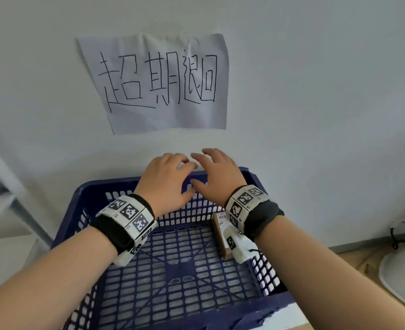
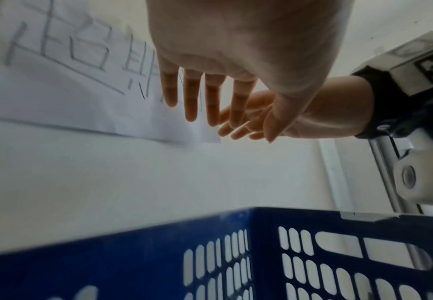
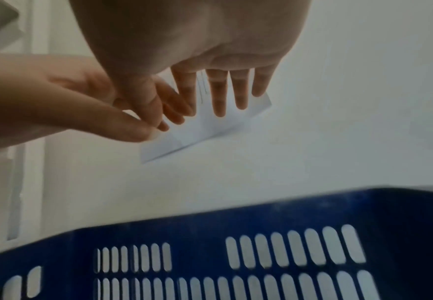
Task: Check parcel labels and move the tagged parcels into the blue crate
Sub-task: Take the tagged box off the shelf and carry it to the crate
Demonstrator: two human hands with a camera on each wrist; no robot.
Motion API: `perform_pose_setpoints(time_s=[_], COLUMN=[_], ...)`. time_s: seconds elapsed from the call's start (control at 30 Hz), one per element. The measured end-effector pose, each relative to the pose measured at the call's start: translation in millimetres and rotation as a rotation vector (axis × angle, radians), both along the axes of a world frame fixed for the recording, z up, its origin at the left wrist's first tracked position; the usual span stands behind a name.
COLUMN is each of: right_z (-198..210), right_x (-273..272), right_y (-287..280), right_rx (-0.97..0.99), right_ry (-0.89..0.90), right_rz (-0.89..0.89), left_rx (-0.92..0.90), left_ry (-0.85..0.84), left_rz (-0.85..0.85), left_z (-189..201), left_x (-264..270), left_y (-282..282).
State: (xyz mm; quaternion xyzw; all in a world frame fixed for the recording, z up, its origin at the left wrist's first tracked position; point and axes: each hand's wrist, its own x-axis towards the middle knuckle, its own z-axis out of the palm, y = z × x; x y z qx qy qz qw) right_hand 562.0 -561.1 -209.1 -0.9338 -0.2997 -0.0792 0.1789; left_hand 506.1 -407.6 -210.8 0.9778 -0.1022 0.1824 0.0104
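The blue crate (image 1: 96, 184) with slotted walls stands against a white wall. A small brown cardboard parcel (image 1: 220, 234) with a printed label lies inside along its right wall, partly hidden by my right wrist. Both hands hover side by side over the crate's far rim and hold nothing. The left hand (image 1: 168, 177) has relaxed fingers, shown straight in the left wrist view (image 2: 202, 97). Just to its right, nearly touching it, the right hand (image 1: 215, 172) also has its fingers (image 3: 225, 93) extended. The crate rim (image 2: 159, 243) (image 3: 236, 219) lies below both palms.
A creased paper sign (image 1: 158, 84) with handwritten characters hangs on the wall above the crate. A grey metal frame (image 1: 11, 198) stands at the left. At the right, a white rounded object (image 1: 401, 277) and a dark cable (image 1: 394, 236) sit on a wooden surface (image 1: 354, 260).
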Motion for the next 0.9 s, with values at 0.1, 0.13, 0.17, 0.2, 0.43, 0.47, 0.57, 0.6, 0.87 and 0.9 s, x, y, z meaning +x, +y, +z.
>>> perform_pose_setpoints(time_s=[0.1,0.13,0.17,0.2,0.43,0.47,0.57,0.6,0.87,0.9], right_z=[13,17,20,23,40,41,39,38,42,45], right_x=[-11,-15,-20,-25,-81,-91,-127,-140,-254,-269], right_y=[0,1,1,2,-7,-10,-13,-12,24,31], right_rx=[-0.035,-0.041,-0.046,-0.048,-0.037,-0.031,-0.009,-0.009,-0.011,-0.004], right_ry=[-0.058,-0.069,-0.077,-0.087,-0.138,-0.143,-0.166,-0.171,-0.174,-0.179], right_rz=[0.006,0.013,0.024,0.04,0.209,0.236,0.323,0.353,0.662,0.696], left_rx=[0.029,0.034,0.035,0.034,0.002,-0.009,-0.034,-0.042,-0.011,-0.003], left_ry=[-0.074,-0.099,-0.119,-0.142,-0.245,-0.252,-0.271,-0.268,-0.296,-0.309], left_rz=[0.091,0.122,0.155,0.182,0.368,0.396,0.487,0.517,0.795,0.83], left_z=[14,17,20,24,42,41,37,35,34,36], left_x=[-21,-28,-35,-43,-122,-137,-185,-202,-350,-368], left_y=[15,19,22,24,4,-1,-15,-18,-14,-12])
